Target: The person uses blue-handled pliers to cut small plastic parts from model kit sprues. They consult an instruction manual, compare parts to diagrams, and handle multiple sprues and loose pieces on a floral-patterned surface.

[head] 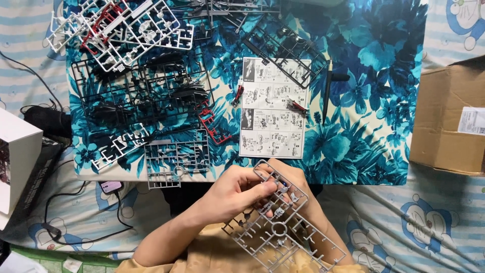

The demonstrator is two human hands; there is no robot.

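Left hand [237, 189] pinches a part on the grey sprue [283, 222]; right hand [303, 197] clamps it from beneath. Judged: part removal; next needs a clean twist.

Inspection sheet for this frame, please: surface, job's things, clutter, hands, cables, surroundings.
Surface: low table under a blue floral cloth.
Job's things: grey parts frame held in both hands.
Clutter: instruction sheet, black frames, white frames, small grey frame, black pen-like tool.
Hands: left hand pinches the frame's top; right hand sits mostly hidden behind it.
Cables: black cable at left.
Surroundings: cardboard box right, white box left, cartoon-print bedding.
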